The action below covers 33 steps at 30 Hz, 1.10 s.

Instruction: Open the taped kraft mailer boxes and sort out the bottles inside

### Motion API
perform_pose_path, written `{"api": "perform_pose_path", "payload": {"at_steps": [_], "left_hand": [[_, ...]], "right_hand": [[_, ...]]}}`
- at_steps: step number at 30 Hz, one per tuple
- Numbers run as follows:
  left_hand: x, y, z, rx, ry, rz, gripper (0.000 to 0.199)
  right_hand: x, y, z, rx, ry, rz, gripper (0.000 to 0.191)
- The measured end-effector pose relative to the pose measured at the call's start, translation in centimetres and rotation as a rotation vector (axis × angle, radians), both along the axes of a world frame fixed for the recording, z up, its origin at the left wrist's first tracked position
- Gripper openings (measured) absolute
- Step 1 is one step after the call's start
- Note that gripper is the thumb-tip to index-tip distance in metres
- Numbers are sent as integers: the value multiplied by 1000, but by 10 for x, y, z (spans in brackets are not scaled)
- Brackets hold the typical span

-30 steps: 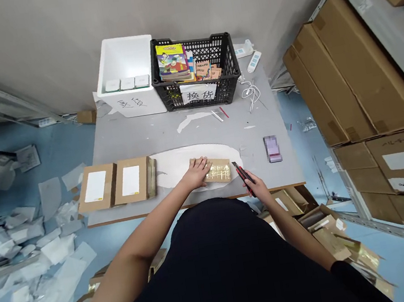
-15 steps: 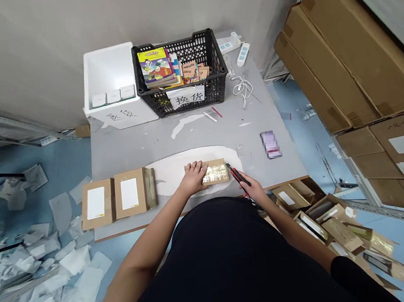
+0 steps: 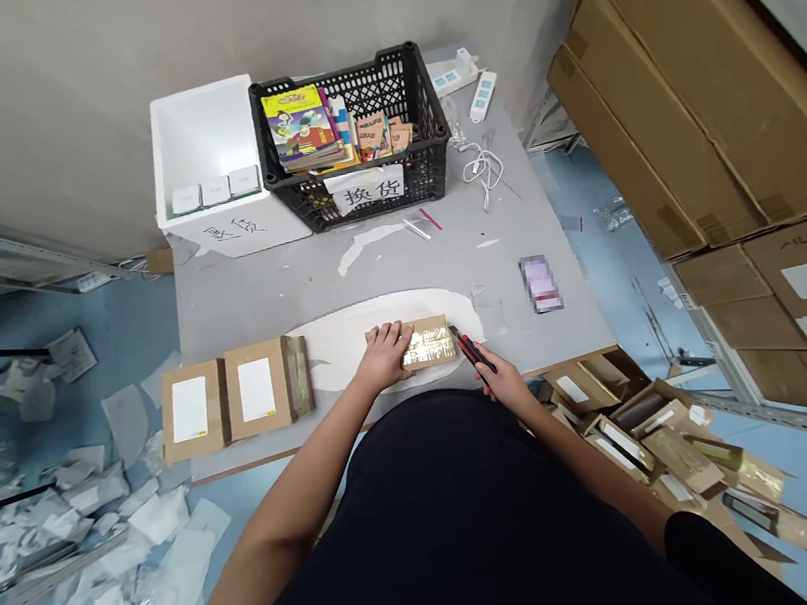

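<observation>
A small cardboard box (image 3: 428, 343) with shiny tape on it lies on a white patch (image 3: 340, 337) of the table. My left hand (image 3: 385, 356) presses on the box's left end, fingers wrapped over it. In my right hand (image 3: 502, 377) is a red and black utility knife (image 3: 475, 352), its tip at the box's right edge. I cannot tell whether the blade has entered the tape. Two labelled cardboard boxes, an outer one (image 3: 194, 409) and an inner one (image 3: 259, 387), stand to the left of my left hand.
A black crate (image 3: 365, 187) of books and a white foam box (image 3: 240, 226) stand at the back of the table. A power strip (image 3: 483, 96), a white cable (image 3: 482, 169) and a blurred purple item (image 3: 541, 283) lie on the right. Opened cartons (image 3: 681, 458) fill the floor at lower right.
The view has shifted slightly. My left hand stays on the small box, and the knife remains at the box's right edge with hardly any movement.
</observation>
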<state>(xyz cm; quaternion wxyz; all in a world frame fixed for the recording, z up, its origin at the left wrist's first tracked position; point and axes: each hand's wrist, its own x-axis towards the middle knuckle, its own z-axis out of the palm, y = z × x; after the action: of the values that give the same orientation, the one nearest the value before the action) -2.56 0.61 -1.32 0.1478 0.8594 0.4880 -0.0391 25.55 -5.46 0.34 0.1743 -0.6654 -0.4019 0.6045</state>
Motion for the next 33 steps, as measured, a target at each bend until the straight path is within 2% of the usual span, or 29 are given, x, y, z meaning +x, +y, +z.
{"api": "perform_pose_path", "payload": {"at_steps": [5,12,17,24,29,33], "left_hand": [[0,0,-1,2,-6,-11,102],[2,-1,-3,12,10,4,102],[3,-2,-5,15,9,19,101],[0,-1,-8,5,-21,17,101],[-1,-3,-9,-3,-32,22,101],[-1,-4,-8,-4,-31,23,101]], "right_hand": [[-3,-3,-3,36,13,23,56],[-2,-4,-5,102,-83,149,56],[0,-7,-1,139,-153,219,56],[2,-13,10,197,-232,237,54],[-2,-9,14,299,-335,276,56],[-8,-6,14,304,-371,347,55]]}}
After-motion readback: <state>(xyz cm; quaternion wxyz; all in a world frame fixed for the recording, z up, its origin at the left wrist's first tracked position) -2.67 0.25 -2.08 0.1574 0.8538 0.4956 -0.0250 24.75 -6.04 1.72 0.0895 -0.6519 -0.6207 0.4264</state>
